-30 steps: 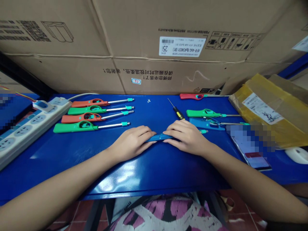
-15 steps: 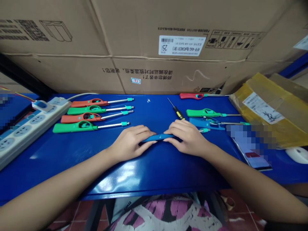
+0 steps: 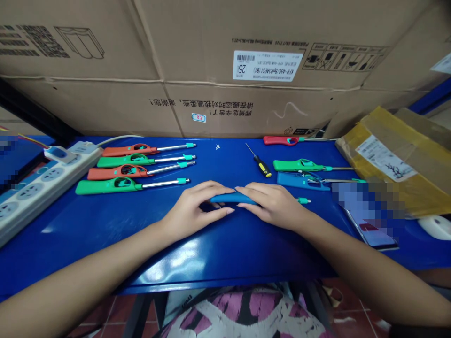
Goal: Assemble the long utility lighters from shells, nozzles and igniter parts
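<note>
Blue lighter (image 3: 230,199) at mid-frame, handle lying roughly level across the gap between 2 bare hands. Right hand (image 3: 276,202) closed on the handle: fingertips over its upper edge, thumb below, lighter running on under the palm; its teal tip (image 3: 304,200) shows beyond the knuckles, right of centre. Left hand (image 3: 192,206) looser, thumb and fingers parted, the handle's left end between them; index fingertip at the upper edge, thumb below and clear of the handle; cannot tell whether the fingers behind press on it. Screwdriver (image 3: 262,165), black and yellow, just above the right hand, on the blue table (image 3: 218,169). Right of it, 3 lighters lie stacked up the frame: second blue lighter (image 3: 294,180) nearest the hand, light-green lighter (image 3: 292,165) above, red lighter (image 3: 278,140) at the back. Left of centre, 4 more in a column, metal stems pointing right: lower green lighter (image 3: 98,187), lower orange lighter (image 3: 109,173), upper green lighter (image 3: 109,162), upper orange lighter (image 3: 123,151). Power strip (image 3: 35,185) slants along the left edge, 1 plug near its top. Right side: phone (image 3: 366,216), partly pixelated; yellow-taped parcel (image 3: 416,185) above it; white rounded object (image 3: 435,226) at the edge. Cardboard (image 3: 204,61) fills the upper frame, its print upside down.
</note>
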Motion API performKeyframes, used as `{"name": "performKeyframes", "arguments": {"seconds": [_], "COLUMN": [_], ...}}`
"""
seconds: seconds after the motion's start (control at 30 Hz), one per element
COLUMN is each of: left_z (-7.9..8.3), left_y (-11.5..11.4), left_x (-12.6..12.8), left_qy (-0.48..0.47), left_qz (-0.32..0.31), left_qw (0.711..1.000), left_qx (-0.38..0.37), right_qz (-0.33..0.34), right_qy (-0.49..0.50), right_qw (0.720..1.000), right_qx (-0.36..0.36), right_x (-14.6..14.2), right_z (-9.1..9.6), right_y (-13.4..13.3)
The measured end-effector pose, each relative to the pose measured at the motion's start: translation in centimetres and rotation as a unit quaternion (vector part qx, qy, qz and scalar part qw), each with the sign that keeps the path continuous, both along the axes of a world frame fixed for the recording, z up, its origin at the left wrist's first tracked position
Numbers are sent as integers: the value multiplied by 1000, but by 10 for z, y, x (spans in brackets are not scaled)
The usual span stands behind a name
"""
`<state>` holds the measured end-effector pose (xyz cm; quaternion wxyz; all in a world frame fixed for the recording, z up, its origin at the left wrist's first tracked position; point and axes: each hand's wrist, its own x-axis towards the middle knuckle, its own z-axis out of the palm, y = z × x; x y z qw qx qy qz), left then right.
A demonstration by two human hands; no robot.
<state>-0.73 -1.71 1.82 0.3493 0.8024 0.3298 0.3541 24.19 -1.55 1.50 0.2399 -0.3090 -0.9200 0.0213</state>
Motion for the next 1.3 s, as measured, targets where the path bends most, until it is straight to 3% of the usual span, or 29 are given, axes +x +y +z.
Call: {"name": "performKeyframes", "arguments": {"seconds": [0.07,0.17,0.47,0.8,0.87,0.97,1.07,1.13,1.2,1.3], "left_z": [0,0,0,5,4,3,2,1,0,-1], "left_y": [1,1,6,16,15,13,12,11,11,10], "left_x": [-4,-6,-8,-15,-13,-10,-5,-2,-1,-4], "left_qy": [22,32,41,40,32,-24,-93,-110,-99,-45], "left_qz": [-30,-54,-40,14,33,81,122,124,108,70], "left_qw": [994,986,989,996,998,994,962,946,960,996], "left_qx": [106,155,134,84,50,-76,-226,-280,-239,-36], "right_qz": [7,25,26,-31,-53,-71,-60,-57,-60,-60], "right_qy": [9,15,-25,-89,-109,-87,-64,-73,-79,-77], "right_qw": [1000,999,998,991,988,989,993,994,995,995], "right_qx": [-10,-17,-50,-91,-101,-100,-80,-53,-29,-28], "right_x": [1,1,10,28,26,22,18,15,14,16], "right_z": [1,0,8,13,12,11,9,7,7,7], "right_y": [0,-2,2,14,13,12,10,8,8,7]}}
